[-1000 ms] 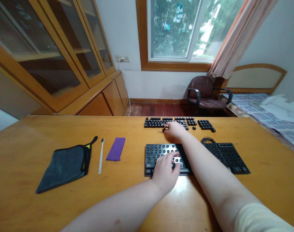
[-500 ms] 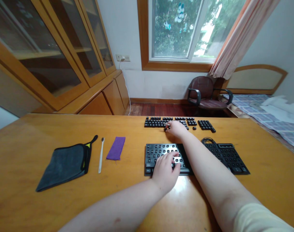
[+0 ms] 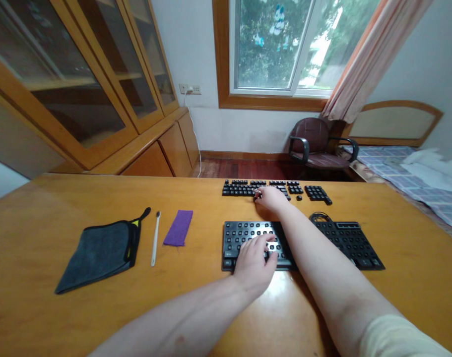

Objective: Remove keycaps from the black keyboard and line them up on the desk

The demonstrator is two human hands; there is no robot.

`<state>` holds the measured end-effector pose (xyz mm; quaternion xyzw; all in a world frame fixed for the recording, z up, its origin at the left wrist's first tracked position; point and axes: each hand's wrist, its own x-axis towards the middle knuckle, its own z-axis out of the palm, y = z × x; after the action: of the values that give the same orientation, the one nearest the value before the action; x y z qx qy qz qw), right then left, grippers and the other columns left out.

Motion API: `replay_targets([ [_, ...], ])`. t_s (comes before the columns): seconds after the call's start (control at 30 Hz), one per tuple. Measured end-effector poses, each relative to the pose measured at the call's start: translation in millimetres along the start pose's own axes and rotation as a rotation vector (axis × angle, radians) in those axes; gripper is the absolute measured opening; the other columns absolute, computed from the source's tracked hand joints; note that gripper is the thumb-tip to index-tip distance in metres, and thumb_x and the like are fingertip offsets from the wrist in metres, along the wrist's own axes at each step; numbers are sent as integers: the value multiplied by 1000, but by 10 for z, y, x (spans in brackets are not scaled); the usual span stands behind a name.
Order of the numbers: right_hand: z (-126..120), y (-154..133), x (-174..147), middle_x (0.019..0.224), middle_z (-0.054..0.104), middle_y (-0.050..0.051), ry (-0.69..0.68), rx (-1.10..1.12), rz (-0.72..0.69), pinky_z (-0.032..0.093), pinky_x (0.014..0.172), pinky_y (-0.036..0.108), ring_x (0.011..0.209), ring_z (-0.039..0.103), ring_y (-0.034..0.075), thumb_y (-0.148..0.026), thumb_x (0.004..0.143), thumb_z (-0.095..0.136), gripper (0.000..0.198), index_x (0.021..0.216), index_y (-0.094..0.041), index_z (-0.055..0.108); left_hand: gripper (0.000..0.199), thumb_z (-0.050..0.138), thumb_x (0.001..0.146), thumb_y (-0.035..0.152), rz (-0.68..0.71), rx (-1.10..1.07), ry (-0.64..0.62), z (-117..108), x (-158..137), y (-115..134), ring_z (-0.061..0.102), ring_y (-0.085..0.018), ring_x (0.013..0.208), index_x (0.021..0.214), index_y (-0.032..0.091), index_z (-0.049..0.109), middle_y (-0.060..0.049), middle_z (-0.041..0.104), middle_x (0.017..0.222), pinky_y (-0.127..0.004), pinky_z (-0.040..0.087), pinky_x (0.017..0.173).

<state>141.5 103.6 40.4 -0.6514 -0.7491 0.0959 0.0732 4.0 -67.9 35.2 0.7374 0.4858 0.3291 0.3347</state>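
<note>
My left hand (image 3: 253,265) lies on the left part of a black keyboard (image 3: 231,238) with most keycaps off, its fingers spread and holding nothing. Bare key posts show around the fingers. Farther back, my right hand (image 3: 272,199) is closed on a small, thin metal tool (image 3: 256,191), whose exact kind I cannot make out. Its fingertips are at the near edge of the loose black keycaps (image 3: 238,189), laid in rows near the desk's far edge. My right forearm crosses over the keyboard and hides part of its middle.
On the left of the wooden desk (image 3: 196,307) lie a folded grey cloth (image 3: 99,253), a white toothbrush (image 3: 155,240) and a purple cloth (image 3: 178,228). A coiled black cable (image 3: 320,216) sits behind the keyboard. Beyond the desk stands a maroon chair (image 3: 313,139).
A dark piece at the right fingertips shows less than before. Both hands stay in nearly the same places, and the keyboard has not moved.
</note>
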Motion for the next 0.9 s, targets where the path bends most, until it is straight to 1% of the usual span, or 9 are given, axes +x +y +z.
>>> replay_targets([
  [0.2, -6, 10, 5, 87, 69, 6, 10, -9, 45, 39, 63, 25, 80, 60, 21, -30, 72, 62, 17, 87, -23, 67, 32, 54, 79, 18, -1, 9, -6, 1, -6, 10, 57, -19, 92, 111, 22, 55, -2, 63, 98, -37, 41, 89],
  [0.5, 5, 37, 13, 87, 68, 7, 30, 6, 75, 40, 63, 27, 78, 61, 22, -27, 71, 62, 17, 87, -24, 67, 32, 54, 79, 17, 6, 4, 7, 9, -14, 2, 57, -19, 91, 111, 22, 55, -1, 63, 96, -37, 41, 89],
  [0.7, 9, 40, 14, 82, 68, 7, 56, 19, 65, 39, 61, 27, 74, 60, 22, -26, 70, 62, 15, 83, -23, 67, 32, 53, 79, 17, 8, 7, 6, 3, -9, 3, 57, -19, 91, 111, 22, 55, -1, 63, 96, -37, 41, 89],
  [0.8, -3, 30, 9, 77, 67, 6, 130, 79, 59, 39, 61, 28, 71, 59, 21, -35, 73, 62, 15, 80, -22, 66, 32, 53, 79, 17, 5, 11, 6, 1, -8, 7, 57, -19, 91, 111, 22, 55, -1, 63, 95, -37, 41, 89],
  [0.83, -10, 28, 7, 75, 66, 6, 183, 123, 62, 39, 62, 28, 70, 58, 21, -39, 75, 59, 19, 80, -21, 65, 32, 53, 79, 17, 5, 14, 6, 2, -8, 8, 58, -19, 91, 111, 22, 55, -2, 63, 95, -37, 41, 89],
  [0.9, -32, 30, 2, 72, 65, 5, 343, 250, 57, 40, 64, 29, 70, 57, 20, -47, 80, 52, 29, 79, -20, 64, 32, 53, 79, 17, 10, 22, 2, 6, -11, 8, 58, -19, 91, 111, 22, 55, -2, 64, 97, -37, 42, 89],
])
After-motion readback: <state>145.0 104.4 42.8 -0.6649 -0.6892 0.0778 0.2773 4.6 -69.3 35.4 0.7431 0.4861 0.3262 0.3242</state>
